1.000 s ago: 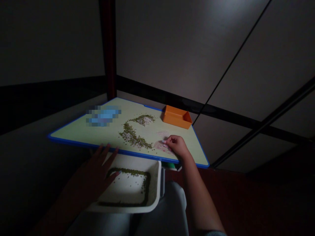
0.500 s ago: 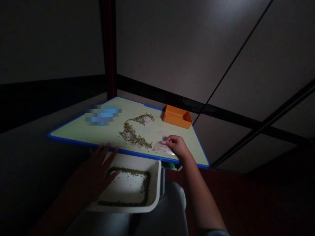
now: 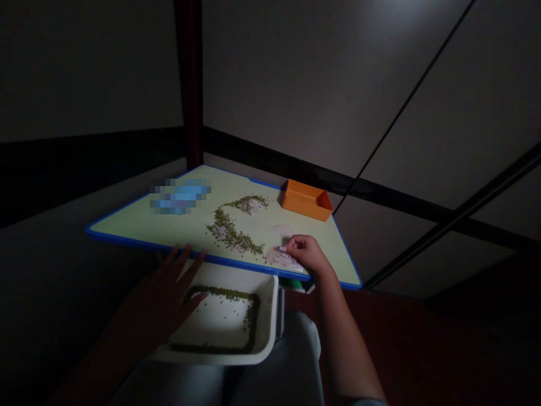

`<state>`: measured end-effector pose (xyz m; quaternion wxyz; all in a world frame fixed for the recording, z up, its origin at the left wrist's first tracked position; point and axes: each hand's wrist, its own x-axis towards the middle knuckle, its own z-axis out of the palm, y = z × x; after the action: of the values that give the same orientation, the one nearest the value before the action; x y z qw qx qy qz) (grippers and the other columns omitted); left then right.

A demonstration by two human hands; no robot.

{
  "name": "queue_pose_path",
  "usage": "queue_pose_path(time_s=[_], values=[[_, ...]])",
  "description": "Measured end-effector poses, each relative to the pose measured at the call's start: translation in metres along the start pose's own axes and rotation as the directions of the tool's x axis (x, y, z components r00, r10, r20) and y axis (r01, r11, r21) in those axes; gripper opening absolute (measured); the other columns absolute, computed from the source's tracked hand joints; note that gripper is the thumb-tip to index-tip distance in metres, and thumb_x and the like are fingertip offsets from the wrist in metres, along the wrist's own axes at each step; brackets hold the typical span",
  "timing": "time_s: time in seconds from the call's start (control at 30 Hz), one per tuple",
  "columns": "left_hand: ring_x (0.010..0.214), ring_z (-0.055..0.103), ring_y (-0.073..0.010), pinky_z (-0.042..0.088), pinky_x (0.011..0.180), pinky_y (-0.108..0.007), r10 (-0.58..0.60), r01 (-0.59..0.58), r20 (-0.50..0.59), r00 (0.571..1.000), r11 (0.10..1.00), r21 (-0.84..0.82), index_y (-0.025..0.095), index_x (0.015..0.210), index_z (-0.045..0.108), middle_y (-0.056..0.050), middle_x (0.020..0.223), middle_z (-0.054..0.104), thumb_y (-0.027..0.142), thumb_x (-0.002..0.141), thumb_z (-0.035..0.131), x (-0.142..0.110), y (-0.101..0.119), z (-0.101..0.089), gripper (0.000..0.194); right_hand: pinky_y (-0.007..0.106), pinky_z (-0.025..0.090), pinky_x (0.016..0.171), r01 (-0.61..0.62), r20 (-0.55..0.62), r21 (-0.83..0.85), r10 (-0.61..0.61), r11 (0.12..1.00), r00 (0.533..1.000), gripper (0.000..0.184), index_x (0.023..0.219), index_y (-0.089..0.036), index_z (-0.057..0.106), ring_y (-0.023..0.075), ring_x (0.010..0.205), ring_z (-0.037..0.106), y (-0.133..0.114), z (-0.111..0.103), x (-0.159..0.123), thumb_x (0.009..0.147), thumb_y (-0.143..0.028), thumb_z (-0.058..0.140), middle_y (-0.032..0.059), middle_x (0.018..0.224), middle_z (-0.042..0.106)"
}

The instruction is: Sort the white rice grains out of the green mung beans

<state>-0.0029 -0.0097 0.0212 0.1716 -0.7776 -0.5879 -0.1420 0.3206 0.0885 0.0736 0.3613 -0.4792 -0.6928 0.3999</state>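
Note:
My right hand (image 3: 305,251) is closed in a pinch low over the near right part of a pale board (image 3: 177,231) with a blue rim. Under its fingertips lies a pinkish patch (image 3: 279,257), perhaps a thin sheet or a print; what the pinch holds is too small to make out. Left of it, small green beans (image 3: 230,234) are scattered in a curved band over whitish-pink patches. My left hand (image 3: 169,290) is spread, its fingertips at the board's near edge and its thumb over a white tray (image 3: 270,316) holding more green beans along its inner edges.
An orange open box (image 3: 306,204) stands at the board's far right edge. A blurred blue item (image 3: 181,197) lies at the far left. Dark wall panels (image 3: 296,84) rise behind the board. My legs (image 3: 279,361) are below, beside the tray.
Both hands stay nearly in place, the right still pinched at the pinkish patch. A bright glint on that patch appears half a second ago and is faint now. The view shifts slightly.

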Motion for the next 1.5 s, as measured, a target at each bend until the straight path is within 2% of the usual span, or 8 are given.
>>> queue_pose_path(time_s=[0.37, 0.57, 0.63, 0.83, 0.93, 1.2, 1.5], values=[[0.139, 0.023, -0.0327, 0.042, 0.098, -0.048, 0.007, -0.007, 0.02, 1.0, 1.0, 0.017, 0.019, 0.138, 0.033, -0.018, 0.148, 0.032, 0.052, 0.08, 0.037, 0.0003, -0.0004, 0.0002, 0.067, 0.019, 0.03, 0.041, -0.021, 0.097, 0.001, 0.021, 1.0, 0.995, 0.042, 0.057, -0.016, 0.051, 0.0067, 0.038, 0.042, -0.0039, 0.0001, -0.003, 0.063, -0.052, 0.073, -0.0042, 0.042, 0.051], [0.14, 0.02, -0.0326, 0.043, 0.096, -0.047, 0.004, -0.004, 0.007, 1.0, 1.0, 0.013, 0.02, 0.139, 0.03, -0.018, 0.149, 0.029, 0.052, 0.08, 0.036, -0.0012, -0.001, 0.0017, 0.067, 0.019, 0.026, 0.04, -0.022, 0.159, 0.002, 0.021, 1.0, 0.987, 0.04, 0.059, -0.016, 0.054, 0.0053, 0.036, 0.037, -0.0025, -0.0006, -0.0029, 0.064, -0.051, 0.072, -0.0041, 0.042, 0.052], [0.14, 0.019, -0.0327, 0.043, 0.096, -0.047, 0.005, -0.005, 0.004, 1.0, 1.0, 0.01, 0.019, 0.139, 0.029, -0.019, 0.149, 0.028, 0.052, 0.08, 0.036, -0.0008, -0.0006, 0.0015, 0.068, 0.018, 0.026, 0.04, -0.018, 0.148, 0.016, 0.015, 1.0, 0.989, 0.04, 0.059, -0.015, 0.054, 0.0051, 0.037, 0.038, -0.0031, -0.0002, -0.0031, 0.064, -0.05, 0.073, -0.0043, 0.042, 0.052], [0.139, 0.022, -0.0338, 0.042, 0.097, -0.048, -0.015, 0.015, 0.034, 0.999, 1.0, -0.008, 0.019, 0.138, 0.032, -0.019, 0.148, 0.03, 0.052, 0.079, 0.039, 0.0017, 0.0007, -0.0016, 0.069, 0.018, 0.03, 0.04, -0.008, -0.012, 0.112, 0.009, 0.994, 1.0, 0.04, 0.058, -0.016, 0.052, 0.0059, 0.039, 0.042, -0.0079, 0.0024, -0.0029, 0.061, -0.05, 0.073, -0.0049, 0.044, 0.05], [0.139, 0.02, -0.0332, 0.042, 0.098, -0.048, -0.006, 0.006, 0.023, 1.0, 1.0, -0.026, 0.019, 0.138, 0.032, -0.018, 0.149, 0.029, 0.052, 0.079, 0.039, 0.0013, 0.0005, -0.0023, 0.068, 0.018, 0.031, 0.038, -0.024, -0.049, 0.118, 0.03, 0.993, 0.998, 0.038, 0.058, -0.016, 0.052, 0.0059, 0.037, 0.042, -0.0075, 0.0029, -0.0018, 0.062, -0.048, 0.073, -0.0045, 0.043, 0.051], [0.14, 0.019, -0.0324, 0.042, 0.098, -0.048, -0.021, 0.022, 0.019, 1.0, 0.999, -0.032, 0.019, 0.138, 0.032, -0.016, 0.151, 0.024, 0.052, 0.08, 0.038, 0.0008, 0.0013, -0.001, 0.067, 0.017, 0.026, 0.036, -0.039, 0.003, 0.082, 0.039, 0.996, 0.999, 0.039, 0.059, -0.016, 0.053, 0.0055, 0.034, 0.039, -0.0058, 0.0024, -0.0023, 0.062, -0.049, 0.073, -0.0046, 0.041, 0.05], [0.141, 0.016, -0.0318, 0.038, 0.101, -0.048, -0.003, 0.003, 0.02, 1.0, 1.0, -0.024, 0.019, 0.139, 0.029, -0.017, 0.15, 0.026, 0.053, 0.08, 0.04, 0.0006, 0.0005, 0.0013, 0.069, 0.019, 0.027, 0.04, 0.005, 0.043, 0.049, -0.007, 0.999, 0.999, 0.036, 0.058, -0.016, 0.054, 0.0065, 0.038, 0.04, -0.0037, 0.0021, -0.0013, 0.064, -0.047, 0.072, -0.0046, 0.043, 0.05]])
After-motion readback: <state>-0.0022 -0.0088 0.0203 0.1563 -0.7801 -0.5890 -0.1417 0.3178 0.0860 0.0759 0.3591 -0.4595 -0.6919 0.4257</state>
